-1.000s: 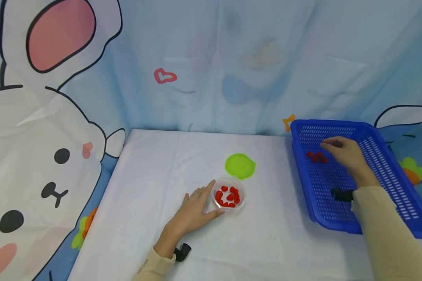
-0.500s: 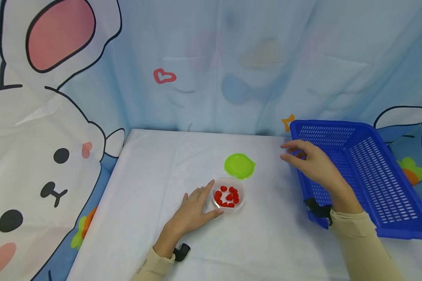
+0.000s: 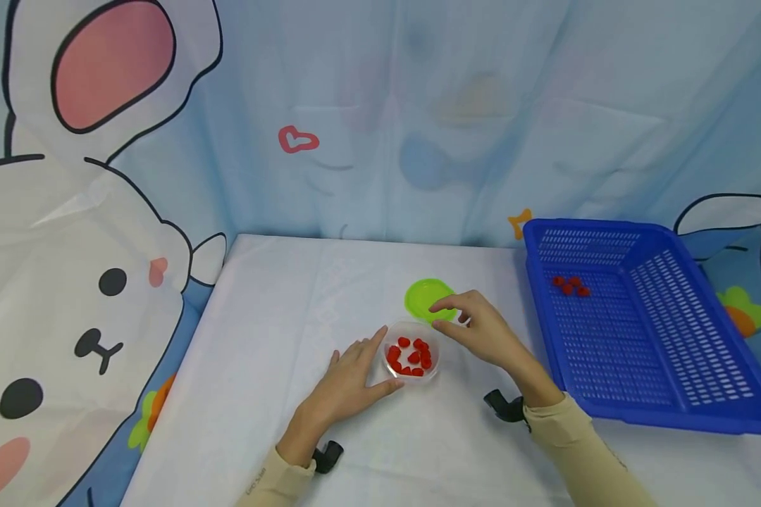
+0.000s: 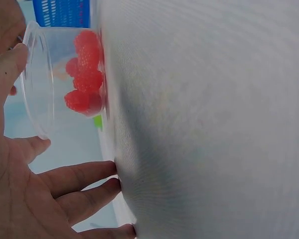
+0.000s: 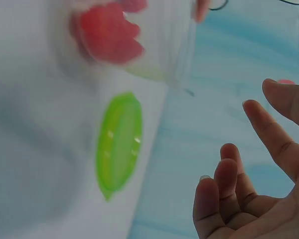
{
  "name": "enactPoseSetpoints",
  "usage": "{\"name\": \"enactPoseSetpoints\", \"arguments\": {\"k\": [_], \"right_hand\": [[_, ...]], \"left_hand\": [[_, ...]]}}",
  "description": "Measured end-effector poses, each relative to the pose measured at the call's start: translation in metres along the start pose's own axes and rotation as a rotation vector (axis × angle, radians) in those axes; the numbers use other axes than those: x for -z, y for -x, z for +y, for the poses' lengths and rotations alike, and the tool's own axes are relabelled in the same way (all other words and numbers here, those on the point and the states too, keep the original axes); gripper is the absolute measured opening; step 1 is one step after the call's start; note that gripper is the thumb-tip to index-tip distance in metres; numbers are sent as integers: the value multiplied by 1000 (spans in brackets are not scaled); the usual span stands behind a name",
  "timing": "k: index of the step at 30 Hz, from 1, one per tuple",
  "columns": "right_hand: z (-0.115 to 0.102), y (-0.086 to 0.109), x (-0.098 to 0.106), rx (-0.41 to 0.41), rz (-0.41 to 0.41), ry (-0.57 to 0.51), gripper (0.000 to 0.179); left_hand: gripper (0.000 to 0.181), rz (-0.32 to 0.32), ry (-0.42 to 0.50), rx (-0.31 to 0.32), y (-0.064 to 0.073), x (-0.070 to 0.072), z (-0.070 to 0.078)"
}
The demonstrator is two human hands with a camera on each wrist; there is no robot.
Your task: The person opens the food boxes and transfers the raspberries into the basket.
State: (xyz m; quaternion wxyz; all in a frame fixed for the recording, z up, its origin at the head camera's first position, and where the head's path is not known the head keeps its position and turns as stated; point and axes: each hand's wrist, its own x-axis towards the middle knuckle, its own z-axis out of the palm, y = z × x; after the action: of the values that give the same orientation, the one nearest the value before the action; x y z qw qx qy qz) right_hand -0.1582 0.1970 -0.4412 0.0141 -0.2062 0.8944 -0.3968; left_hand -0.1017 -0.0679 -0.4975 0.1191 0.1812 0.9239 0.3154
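Observation:
A small clear plastic tub holding several red raspberries stands upright on the table. At its near-left side, my left hand is spread, thumb and forefinger touching the rim. The left wrist view shows the other fingers touching the tabletop. My right hand hovers above the tub's far-right side, thumb and forefinger apart, and I see nothing between them in the right wrist view. Partly below that hand lies a round green lid with a small tab, flat behind the tub.
On the right stands a blue slotted plastic basket, with several more raspberries near its back-left corner. A white cloth covers the table. Behind it hangs a pale blue printed curtain.
My right hand has come left out of the blue basket, over its edge and across to the tub. The left hand stays at the tub, and the lid has not moved.

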Motion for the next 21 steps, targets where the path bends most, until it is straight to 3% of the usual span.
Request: {"name": "enactPoseSetpoints", "arguments": {"k": [5,11,21], "right_hand": [[10,0,-25,-48,-65,-39,18],[14,0,-41,-56,-112,-56,14],[10,-5,-54,-63,-226,110,12]], "left_hand": [[94,2,-13,-2,0,-1,-1],[94,-5,-13,-7,1,0,-1],[95,-8,-13,-8,0,-1,-2]]}}
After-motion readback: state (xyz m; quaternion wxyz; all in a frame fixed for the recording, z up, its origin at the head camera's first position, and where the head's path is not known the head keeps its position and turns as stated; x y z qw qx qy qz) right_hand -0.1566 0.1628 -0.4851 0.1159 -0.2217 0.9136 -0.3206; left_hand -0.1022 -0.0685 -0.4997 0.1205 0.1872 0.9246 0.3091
